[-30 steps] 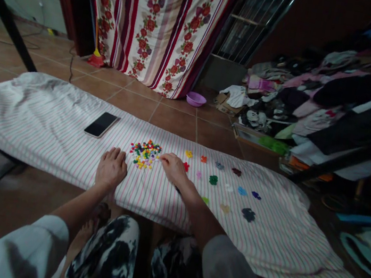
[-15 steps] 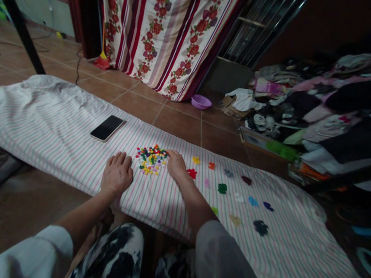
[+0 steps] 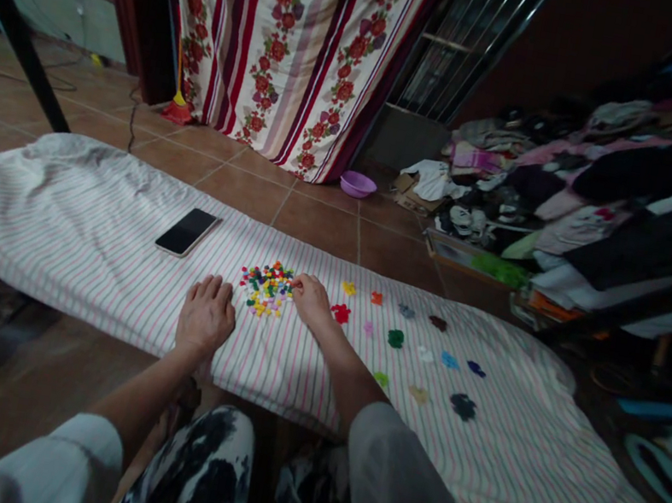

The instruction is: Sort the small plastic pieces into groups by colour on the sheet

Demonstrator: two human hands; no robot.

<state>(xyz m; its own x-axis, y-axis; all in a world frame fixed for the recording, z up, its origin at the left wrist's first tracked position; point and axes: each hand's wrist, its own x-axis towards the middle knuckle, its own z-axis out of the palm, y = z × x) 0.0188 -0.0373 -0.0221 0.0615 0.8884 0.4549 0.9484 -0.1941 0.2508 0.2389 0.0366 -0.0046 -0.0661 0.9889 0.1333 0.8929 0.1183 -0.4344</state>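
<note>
A mixed pile of small coloured pieces (image 3: 266, 289), in red, yellow, green, white and other colours, lies on the striped cloth (image 3: 302, 367). At its right edge my right hand (image 3: 311, 299) has thumb and fingertips pinched together; what is between them is too small to make out. My left hand (image 3: 207, 314) rests palm down on the cloth, left of the pile, its fingers stretched out and holding nothing. Right of my right hand are sorted single-colour heaps, among them a red heap (image 3: 340, 313), a yellow heap (image 3: 349, 288) and a dark green heap (image 3: 395, 337).
A phone (image 3: 187, 231) lies on the cloth, beyond my left hand. A dark grey heap (image 3: 463, 407) is nearest the front on the right. Past the cloth, a purple basin (image 3: 357, 184) stands on the tiles before a floral curtain (image 3: 300, 46). Clothes (image 3: 519, 171) are piled at right.
My right hand's fingertips have drawn closer together at the pile's right edge. My left hand stays flat on the cloth. The whole view has shifted slightly.
</note>
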